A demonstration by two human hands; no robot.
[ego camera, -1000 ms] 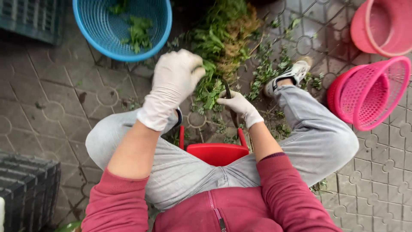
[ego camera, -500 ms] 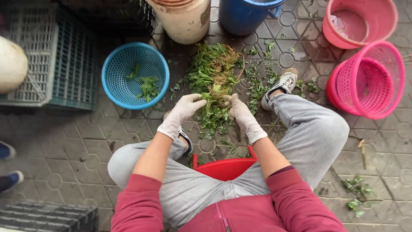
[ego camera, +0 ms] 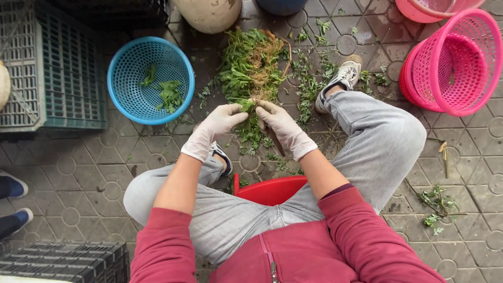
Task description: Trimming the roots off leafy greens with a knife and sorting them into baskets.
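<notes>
I sit on a low red stool, in white gloves, above a pile of green leafy herbs with brown roots on the paved ground. My left hand pinches a green sprig at the near edge of the pile. Right beside it, almost touching, my right hand grips the same small bunch of stems. A dark blade-like shape shows under my right wrist; I cannot tell what it is. A blue round basket with a few green leaves in it stands to the left of the pile.
Two pink baskets stand at the upper right, and a grey slatted crate at the left. A pale pot and a blue bucket line the top edge. Another person's blue shoes show at the far left. Loose sprigs lie at the right.
The view has pulled back and down. My left hand dropped from a raised position to the pile, and both hands now meet on a small bunch at its near edge.
</notes>
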